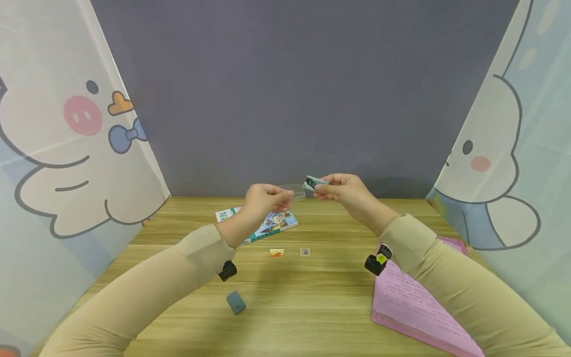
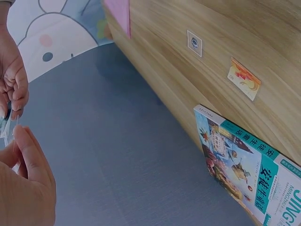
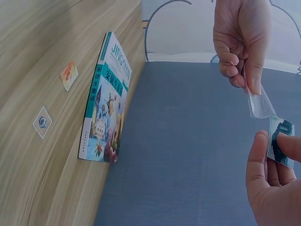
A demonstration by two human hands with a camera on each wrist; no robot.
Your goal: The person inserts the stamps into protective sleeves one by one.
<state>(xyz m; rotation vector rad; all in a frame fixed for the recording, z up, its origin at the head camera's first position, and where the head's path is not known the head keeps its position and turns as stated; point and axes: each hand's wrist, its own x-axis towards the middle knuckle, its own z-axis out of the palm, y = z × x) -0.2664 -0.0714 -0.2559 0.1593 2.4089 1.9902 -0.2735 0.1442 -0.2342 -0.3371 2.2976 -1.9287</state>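
Above the far part of the table, my left hand [image 1: 266,197] pinches a clear plastic sleeve [image 3: 260,104] between thumb and fingers. Close on its right, my right hand [image 1: 348,189] pinches a dark green and pale stamp [image 3: 281,126] with perforated edges. In the right wrist view the stamp's upper corner is at the lower end of the sleeve; whether it touches or is inside, I cannot tell. Two more stamps lie flat on the table below the hands, an orange one [image 1: 276,253] and a pale one with a small blue-grey picture [image 1: 305,252].
Behind my left hand lies a picture book [image 1: 282,223] with a teal and white cover. A small blue-grey block [image 1: 236,302] rests near the front left of the wooden table [image 1: 312,302]. Pink printed sheets [image 1: 410,302] lie under my right forearm. A grey panel [image 1: 294,99] closes the back.
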